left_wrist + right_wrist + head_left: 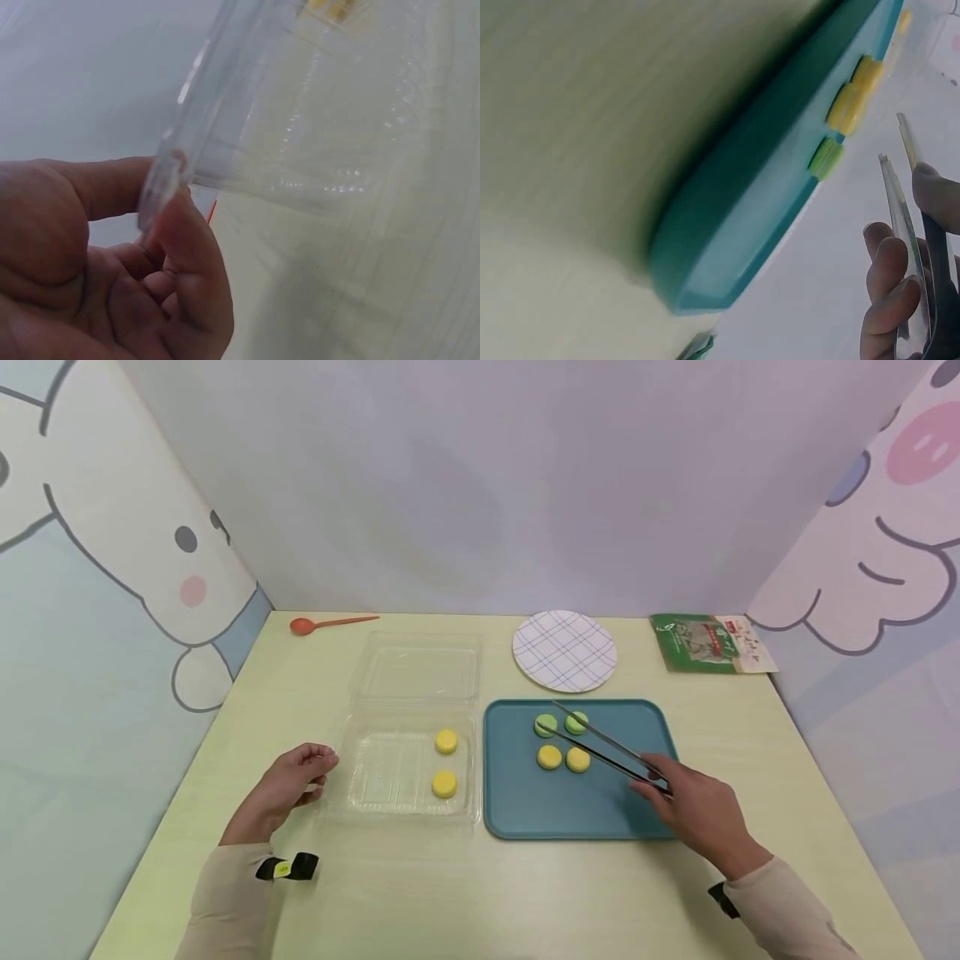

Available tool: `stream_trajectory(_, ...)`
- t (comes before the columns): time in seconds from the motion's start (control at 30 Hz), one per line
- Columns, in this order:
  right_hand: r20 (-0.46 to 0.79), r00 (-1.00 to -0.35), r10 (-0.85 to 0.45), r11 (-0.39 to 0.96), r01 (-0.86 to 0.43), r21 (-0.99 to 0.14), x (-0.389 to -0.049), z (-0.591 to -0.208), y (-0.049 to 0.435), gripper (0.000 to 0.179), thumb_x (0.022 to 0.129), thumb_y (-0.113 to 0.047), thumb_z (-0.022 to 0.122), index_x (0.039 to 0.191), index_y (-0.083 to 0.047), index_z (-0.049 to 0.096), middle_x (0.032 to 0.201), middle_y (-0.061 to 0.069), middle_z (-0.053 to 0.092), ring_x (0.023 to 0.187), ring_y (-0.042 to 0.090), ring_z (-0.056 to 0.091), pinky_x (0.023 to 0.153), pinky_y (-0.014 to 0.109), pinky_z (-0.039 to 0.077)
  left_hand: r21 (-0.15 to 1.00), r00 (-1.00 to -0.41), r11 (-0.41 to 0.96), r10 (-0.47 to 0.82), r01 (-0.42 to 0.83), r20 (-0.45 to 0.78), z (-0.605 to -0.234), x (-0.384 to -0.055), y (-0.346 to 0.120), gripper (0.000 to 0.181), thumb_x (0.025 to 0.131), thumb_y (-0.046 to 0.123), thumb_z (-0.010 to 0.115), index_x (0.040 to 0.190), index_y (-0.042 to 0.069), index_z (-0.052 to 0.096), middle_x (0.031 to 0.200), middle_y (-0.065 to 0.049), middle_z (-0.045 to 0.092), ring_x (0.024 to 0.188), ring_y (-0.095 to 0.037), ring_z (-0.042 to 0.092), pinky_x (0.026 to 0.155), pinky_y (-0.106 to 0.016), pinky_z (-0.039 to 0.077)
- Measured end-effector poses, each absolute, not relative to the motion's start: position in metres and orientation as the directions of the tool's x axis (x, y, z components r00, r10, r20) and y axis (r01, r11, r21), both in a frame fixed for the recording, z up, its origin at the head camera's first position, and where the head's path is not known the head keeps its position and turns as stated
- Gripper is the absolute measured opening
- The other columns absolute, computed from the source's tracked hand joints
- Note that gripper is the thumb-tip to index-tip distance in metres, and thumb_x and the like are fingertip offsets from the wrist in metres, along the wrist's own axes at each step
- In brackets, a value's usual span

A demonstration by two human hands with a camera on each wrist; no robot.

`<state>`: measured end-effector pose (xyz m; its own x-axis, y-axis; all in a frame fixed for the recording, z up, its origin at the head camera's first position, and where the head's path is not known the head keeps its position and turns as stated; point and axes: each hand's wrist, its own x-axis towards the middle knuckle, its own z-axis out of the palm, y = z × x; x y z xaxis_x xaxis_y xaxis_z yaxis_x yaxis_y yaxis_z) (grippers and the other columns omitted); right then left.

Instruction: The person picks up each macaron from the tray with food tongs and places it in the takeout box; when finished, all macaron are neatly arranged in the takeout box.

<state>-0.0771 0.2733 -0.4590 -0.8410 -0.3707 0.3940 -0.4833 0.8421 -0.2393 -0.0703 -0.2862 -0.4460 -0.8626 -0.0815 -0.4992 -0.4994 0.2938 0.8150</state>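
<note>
Two slim metal arms make up the tongs (615,764), which the right hand (705,806) holds, its grip wrapped around their near end. Their tips stand apart with nothing pinched between them, over the two green macarons at the far side of the teal tray; one tip overlaps the left green macaron (549,722), while the right green macaron (576,727) sits just beside it. Whether that tip touches, I cannot tell.

Nearer the person, in the same tray (525,810), lie two yellow macarons (549,757), side by side.

Just left of the tray is a transparent plastic container (390,768), its lid folded back toward the wall. Two more yellow macarons (444,784) sit in its right part, one behind the other. The left hand (296,781) pinches the container's left edge, its grip narrow, with the rim between thumb and finger in the left wrist view.

Beyond the tray lies a round white plate (565,652) with crossing blue lines; a green-and-white packet (705,645) is to its right. A red spoon (302,627) lies at the far left of the pale counter (555,893). Cartoon animals cover the side walls, and both forearms wear beige sleeves (232,893).
</note>
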Motion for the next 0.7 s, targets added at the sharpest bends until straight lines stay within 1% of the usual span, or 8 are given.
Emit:
stream_trajectory(0.2, 0.403, -0.843, -0.356, 0.852, -0.47, -0.231, -0.076, -0.463, 0.288, 0.052, 0.07, -0.021, 0.09, 0.115, -0.008, 0.068, 0.082, 0.003, 0.072, 0.061, 0.017, 0.065, 0.044, 0.035, 0.044, 0.823, -0.869, 0.292, -0.071, -0.487, -0.489, -0.446, -0.07, -0.287, 0.03, 0.105, 0.026, 0.056, 0.12, 0.001, 0.05, 0.093, -0.006, 0.051, 0.079, -0.016, 0.05, 0.067, -0.029, 0.05)
stream_trajectory(0.33, 0.393, -0.85, -0.351, 0.86, -0.459, -0.224, -0.076, -0.462, 0.296, 0.05, 0.071, -0.022, 0.089, 0.115, -0.01, 0.068, 0.077, 0.001, 0.071, 0.061, 0.016, 0.065, 0.043, 0.035, 0.043, 0.825, -0.871, 0.292, -0.068, -0.484, -0.486, -0.445, -0.069, -0.287, 0.029, 0.105, 0.026, 0.056, 0.119, 0.001, 0.051, 0.093, -0.006, 0.051, 0.078, -0.015, 0.051, 0.067, -0.029, 0.05)
stream_trajectory(0.7, 0.33, -0.886, -0.325, 0.879, -0.412, -0.24, -0.075, -0.462, 0.307, 0.046, 0.075, -0.024, 0.088, 0.114, -0.01, 0.069, 0.073, 0.0, 0.067, 0.057, 0.014, 0.061, 0.043, 0.034, 0.04, 0.828, -0.874, 0.29, -0.069, -0.479, -0.482, -0.446, -0.071, -0.287, 0.031, 0.105, 0.026, 0.057, 0.12, 0.0, 0.051, 0.094, -0.006, 0.052, 0.078, -0.015, 0.051, 0.067, -0.028, 0.05)
